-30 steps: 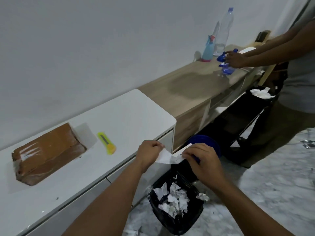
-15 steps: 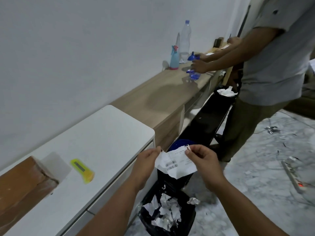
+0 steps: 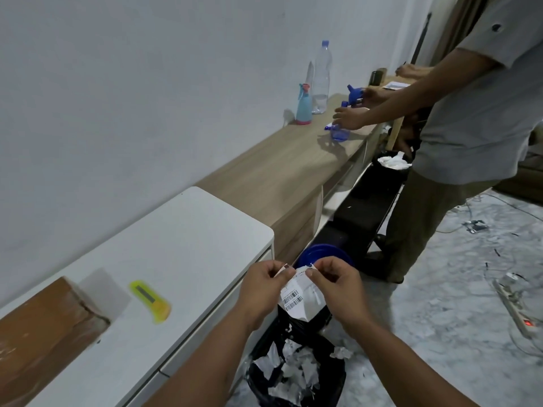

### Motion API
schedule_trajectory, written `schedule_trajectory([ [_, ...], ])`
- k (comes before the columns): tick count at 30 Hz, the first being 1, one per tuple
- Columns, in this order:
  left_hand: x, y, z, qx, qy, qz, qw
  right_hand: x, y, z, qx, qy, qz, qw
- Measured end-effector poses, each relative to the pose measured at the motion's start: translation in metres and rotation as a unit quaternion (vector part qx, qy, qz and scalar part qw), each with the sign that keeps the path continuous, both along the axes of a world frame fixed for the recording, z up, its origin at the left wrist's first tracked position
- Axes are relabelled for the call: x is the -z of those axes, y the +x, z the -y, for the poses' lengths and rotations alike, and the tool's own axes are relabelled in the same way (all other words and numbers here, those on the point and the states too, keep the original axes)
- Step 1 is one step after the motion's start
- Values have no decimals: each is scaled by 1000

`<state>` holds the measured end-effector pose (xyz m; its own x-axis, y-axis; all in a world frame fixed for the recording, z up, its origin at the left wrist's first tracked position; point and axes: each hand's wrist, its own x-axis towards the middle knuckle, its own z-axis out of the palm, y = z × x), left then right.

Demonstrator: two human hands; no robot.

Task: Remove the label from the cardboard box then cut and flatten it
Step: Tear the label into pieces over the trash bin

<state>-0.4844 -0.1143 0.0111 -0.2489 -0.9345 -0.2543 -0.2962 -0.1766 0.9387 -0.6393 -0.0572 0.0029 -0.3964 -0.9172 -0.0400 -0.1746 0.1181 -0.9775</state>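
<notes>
A white label [image 3: 302, 298] with barcodes hangs between my hands, over a black bin bag [image 3: 296, 377] full of torn paper scraps. My left hand [image 3: 261, 286] and my right hand [image 3: 338, 286] both pinch the label's top edge, thumbs close together. The brown cardboard box [image 3: 44, 333] lies on the white cabinet [image 3: 182, 239] at the lower left, partly cut off by the frame edge. A yellow utility knife [image 3: 150, 299] lies on the cabinet just right of the box.
A wooden counter [image 3: 279, 168] continues to the right with a spray bottle [image 3: 304, 105] and a water bottle [image 3: 321, 79]. Another person [image 3: 458, 118] stands there handling blue bottles. A second bin [image 3: 392, 165], a blue lid [image 3: 323, 255] and a power strip [image 3: 517, 306] are on the floor.
My hands have come closer together at the label's top edge and the label now hangs down lengthwise. The view has shifted right, pushing the box toward the left edge.
</notes>
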Motion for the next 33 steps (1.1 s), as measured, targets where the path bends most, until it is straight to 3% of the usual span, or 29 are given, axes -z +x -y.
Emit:
schedule_trajectory([
  [5, 2, 1, 7, -26, 51, -41, 998, -3, 13, -5, -13, -40, -46, 998],
  [9, 13, 11, 21, -128, 73, -39, 988, -16, 18, -18, -60, -108, -133, 983],
  [13, 18, 30, 32, -193, 59, -44, 978, -27, 14, -33, -43, -100, -3, 994],
  [17, 21, 40, 32, -236, 36, -52, 970, -41, -6, -40, 84, -132, 129, 979],
  [22, 14, 30, 18, -173, 73, -109, 976, -46, -8, -29, 73, -121, 178, 974],
  [28, -10, 5, -7, -87, 126, -232, 961, -25, 19, -10, 67, -74, 156, 983],
  [33, -8, 10, -14, -61, 65, -212, 973, -12, 20, -11, 62, -47, 127, 989],
])
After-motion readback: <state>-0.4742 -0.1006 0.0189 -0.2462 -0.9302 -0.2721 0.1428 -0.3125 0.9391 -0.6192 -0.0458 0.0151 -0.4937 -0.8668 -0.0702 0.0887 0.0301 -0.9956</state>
